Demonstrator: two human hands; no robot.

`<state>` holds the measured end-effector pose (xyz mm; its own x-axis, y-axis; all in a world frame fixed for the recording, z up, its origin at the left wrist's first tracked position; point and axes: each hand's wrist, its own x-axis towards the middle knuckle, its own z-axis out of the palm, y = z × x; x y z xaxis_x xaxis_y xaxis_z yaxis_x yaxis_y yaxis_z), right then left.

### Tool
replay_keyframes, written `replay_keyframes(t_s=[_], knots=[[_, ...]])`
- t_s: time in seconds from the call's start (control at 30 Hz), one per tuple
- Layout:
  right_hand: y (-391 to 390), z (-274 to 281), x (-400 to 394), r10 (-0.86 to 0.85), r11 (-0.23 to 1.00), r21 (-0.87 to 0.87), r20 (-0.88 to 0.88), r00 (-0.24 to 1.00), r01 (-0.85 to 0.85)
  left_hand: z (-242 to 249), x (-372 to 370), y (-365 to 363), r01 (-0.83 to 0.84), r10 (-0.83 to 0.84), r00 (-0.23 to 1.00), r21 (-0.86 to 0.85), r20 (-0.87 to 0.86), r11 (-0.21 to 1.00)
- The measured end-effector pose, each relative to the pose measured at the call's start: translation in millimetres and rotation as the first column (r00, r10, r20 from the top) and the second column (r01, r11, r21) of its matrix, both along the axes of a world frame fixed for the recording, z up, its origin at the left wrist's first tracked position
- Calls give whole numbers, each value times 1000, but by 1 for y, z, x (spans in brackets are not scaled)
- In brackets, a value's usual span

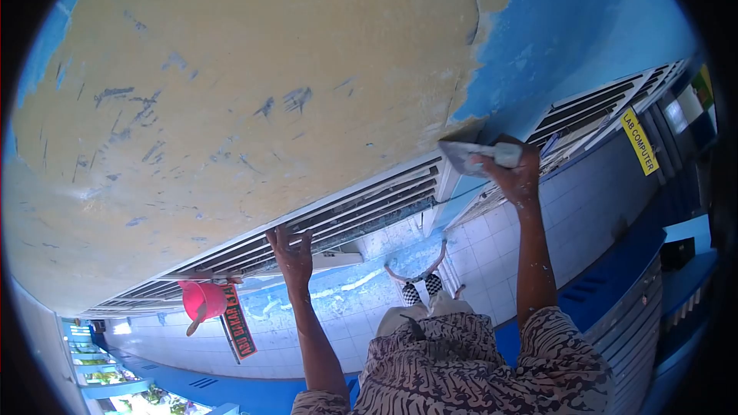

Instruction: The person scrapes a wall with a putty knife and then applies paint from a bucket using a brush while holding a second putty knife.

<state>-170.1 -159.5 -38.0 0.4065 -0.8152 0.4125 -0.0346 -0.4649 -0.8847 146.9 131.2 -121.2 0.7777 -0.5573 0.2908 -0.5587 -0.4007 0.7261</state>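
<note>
My right hand is closed around the pale handle of a wide scraper. The scraper's flat blade is at the wall corner, where bare tan plaster meets blue paint. My left hand reaches up to the slatted vent below the plaster. Its fingertips touch the vent's frame, with the thumb apart from the fingers. Dark scuffs and grey smears mark the plaster. Pale specks dot my right forearm.
A red bucket hangs by the vent on the left, with a stick-like handle poking out. Beside it is a red and black sign. A yellow "LAB COMPUTER" sign juts out at right. Far below lies a tiled floor.
</note>
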Motion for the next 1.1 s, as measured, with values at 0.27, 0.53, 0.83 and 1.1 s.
replay_keyframes(t_s=[0.27,0.53,0.83,1.1], knots=[[-5,-5,9,78,993,-91,34,996,-74,-5,8,5,45,-45,997,4,-64,999],[1,3,2,-13,984,-177,-53,999,3,-4,8,2,87,-93,975,40,200,995],[1,-3,2,10,999,-53,-7,1000,-10,-21,19,5,112,-113,965,17,236,994],[2,4,7,111,991,-80,-13,994,-111,-14,13,0,135,-135,973,14,189,991]])
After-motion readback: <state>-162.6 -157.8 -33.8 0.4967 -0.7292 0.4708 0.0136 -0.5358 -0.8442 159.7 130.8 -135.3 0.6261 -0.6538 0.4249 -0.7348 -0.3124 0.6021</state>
